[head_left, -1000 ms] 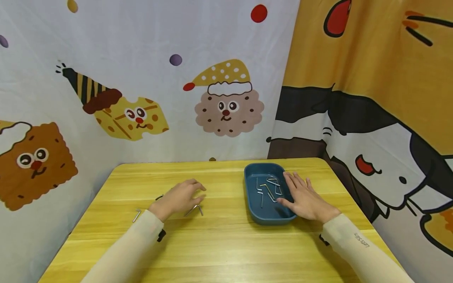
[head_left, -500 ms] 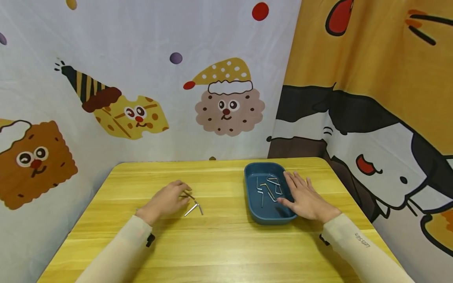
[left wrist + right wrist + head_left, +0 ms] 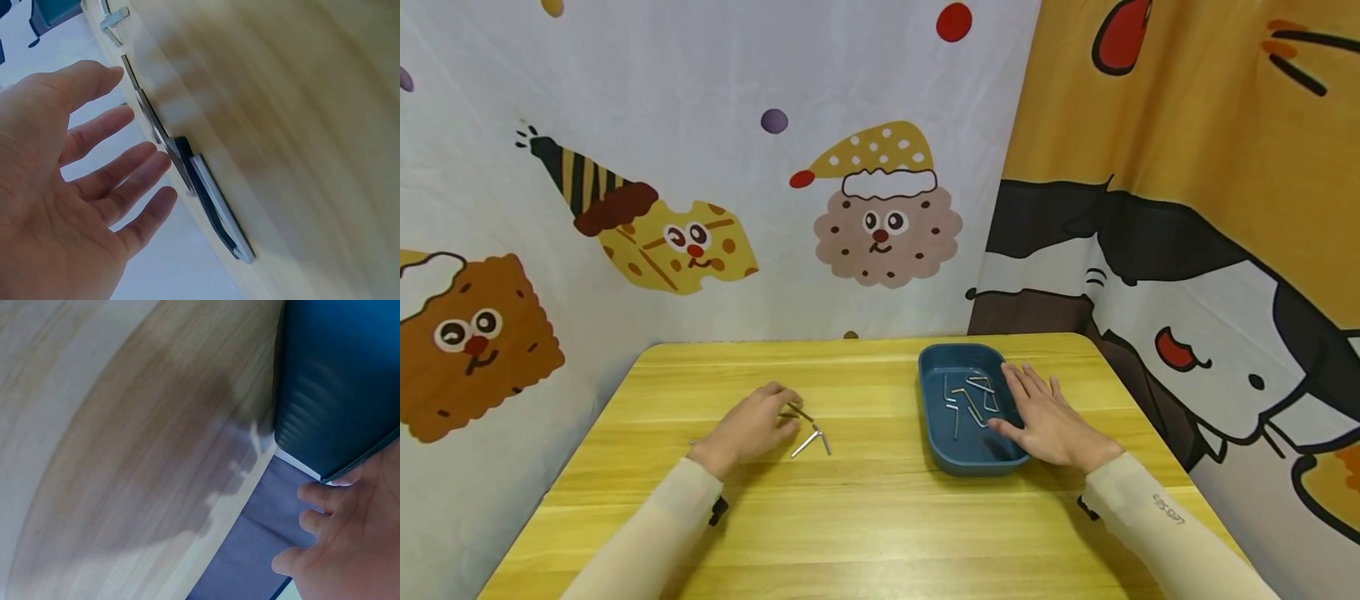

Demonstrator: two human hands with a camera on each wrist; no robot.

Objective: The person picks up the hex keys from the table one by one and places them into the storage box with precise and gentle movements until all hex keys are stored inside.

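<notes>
My left hand (image 3: 748, 433) hovers low over the left half of the table, its fingers loosely bent and apart. By its fingertips lie several L-shaped hex keys: a dark key (image 3: 801, 412) and a silver key (image 3: 806, 444) in the head view. The left wrist view shows a black hex key (image 3: 203, 194) beside a silver one (image 3: 219, 203), with thumb and fingers apart in front of the row. A blue tray (image 3: 977, 468) holds several more hex keys (image 3: 956, 421). Against its right rim rests my right hand (image 3: 1048, 425), fingers straight, thumb over the edge.
The yellow wood-grain table (image 3: 865, 533) carries everything. A printed curtain (image 3: 715, 167) hangs right behind its far edge. At the far left, the tip of another key (image 3: 693, 442) peeks out behind my left wrist.
My left hand has drawn back to the left, uncovering the dark key and the silver keys while hiding most of the one farther left. My right hand and the tray stay put.
</notes>
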